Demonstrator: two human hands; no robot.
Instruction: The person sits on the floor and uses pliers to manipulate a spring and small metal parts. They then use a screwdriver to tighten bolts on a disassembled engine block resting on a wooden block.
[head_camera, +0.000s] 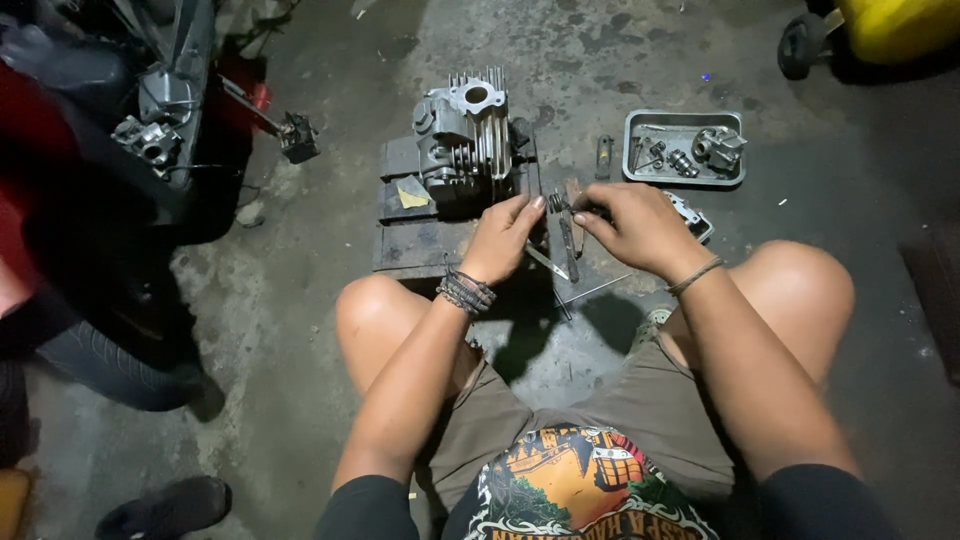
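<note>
Both hands meet over a small dark metal part (560, 203), pinched between them just in front of the engine block (465, 140). The part is tiny and in shadow; its exact shape is hard to tell. The left hand (508, 238) comes in from below with fingers curled and fingertips (537, 203) pressed to the part's left side. The right hand (640, 228) grips from the other side, thumb and forefinger closed on the part's right end. A beaded bracelet (465, 292) sits on the left wrist, a thin band (695, 276) on the right.

Right beneath the hands, a slim tool (568, 245) lies on the dark wooden board (420, 245), pointing toward the person. The finned engine block stands on that same board, just beyond the fingers, with a yellow scrap (411, 197) beside its base.

Off to the right, a grey metal tray (634, 170) holds loose parts: bolts and a rounded housing. A small dark piece (603, 155) lies on the concrete floor (300, 300) between block and tray.

The person squats, bare knees out to each side. To the left, a motorbike (150, 110) with a tyre (100, 360) stands close; a black shoe (165, 508) shows at the bottom left. Top right, a yellow object (895, 25) with a small wheel (800, 45).
</note>
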